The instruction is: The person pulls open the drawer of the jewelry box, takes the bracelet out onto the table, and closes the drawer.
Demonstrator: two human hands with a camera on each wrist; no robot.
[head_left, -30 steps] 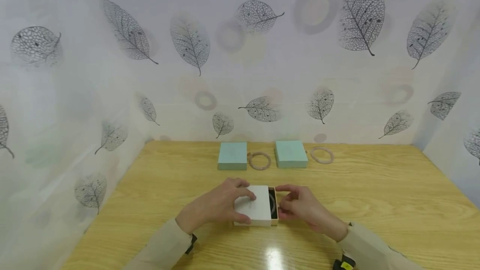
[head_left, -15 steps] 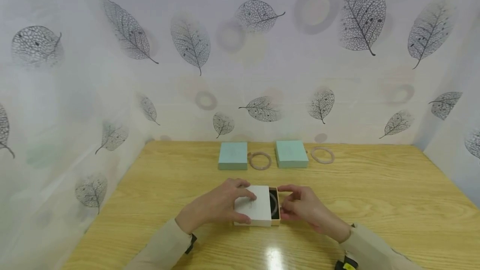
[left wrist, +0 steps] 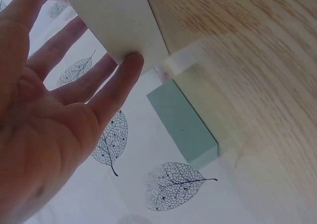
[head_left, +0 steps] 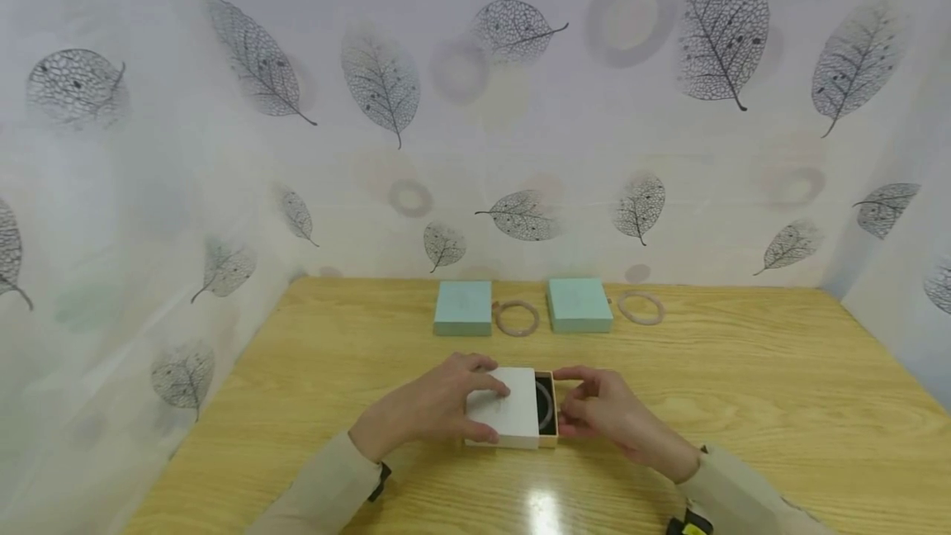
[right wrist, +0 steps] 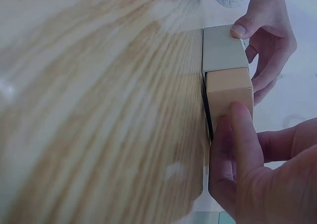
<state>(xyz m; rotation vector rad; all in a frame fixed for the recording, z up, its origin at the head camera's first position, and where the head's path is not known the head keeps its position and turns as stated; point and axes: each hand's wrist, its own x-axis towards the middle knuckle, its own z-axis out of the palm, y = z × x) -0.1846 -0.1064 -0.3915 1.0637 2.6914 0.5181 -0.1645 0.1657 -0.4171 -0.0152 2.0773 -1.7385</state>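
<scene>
On the table lies a white sliding box (head_left: 501,403), its cream inner drawer (right wrist: 229,85) partly out on the right side. A ring-shaped bangle (head_left: 546,404) shows against the drawer's black lining, its left part hidden under the white sleeve. My left hand (head_left: 431,407) grips the sleeve from the left, thumb along the near side and a finger on top. At the drawer's outer end is my right hand (head_left: 612,411), its thumb and curled fingers pinching there; in the right wrist view the thumb (right wrist: 242,130) lies against the end face.
Two mint-green boxes (head_left: 464,308) (head_left: 579,305) stand at the back of the wooden table (head_left: 743,370). Beside each lies a pale pink bangle (head_left: 518,333) (head_left: 641,321). A leaf-patterned covering (head_left: 475,130) rises behind and along the sides.
The drawer has slid slightly farther right out of the sleeve, showing more lining and bangle. My right hand has moved right with it, while my left hand keeps its hold.
</scene>
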